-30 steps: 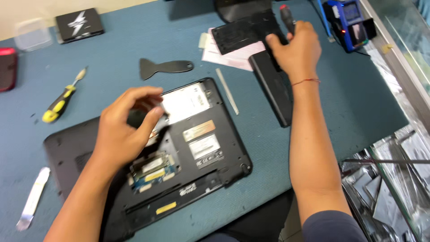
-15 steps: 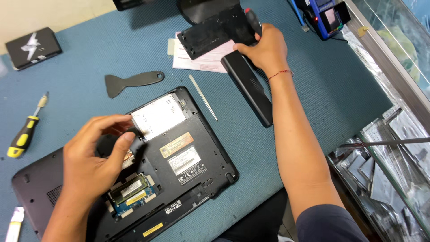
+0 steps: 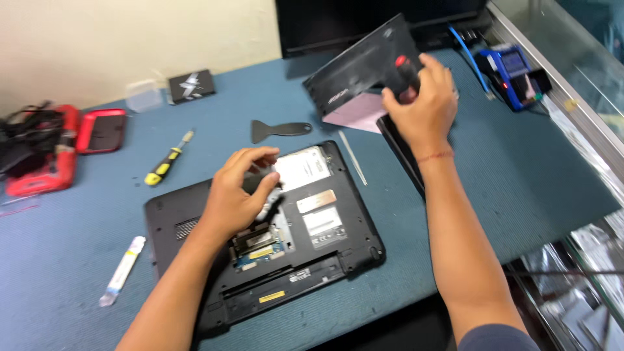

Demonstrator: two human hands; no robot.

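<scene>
The opened black laptop (image 3: pixel 260 240) lies bottom-up near the front edge of the blue table (image 3: pixel 533 175). The left hand (image 3: pixel 237 195) rests on its open bay with fingers half curled, touching parts beside the silver drive (image 3: pixel 301 168). The right hand (image 3: pixel 422 107), far right, grips a red-handled screwdriver (image 3: pixel 406 70) and lifts a black cover panel (image 3: pixel 361 71). A black scraper (image 3: pixel 279 130) lies between both hands; free table is at the right.

place: repair workshop | evidence: opened laptop (image 3: pixel 260 240), screwdriver (image 3: pixel 168 159), scraper (image 3: pixel 279 130), blue bench mat (image 3: pixel 533 175)
</scene>
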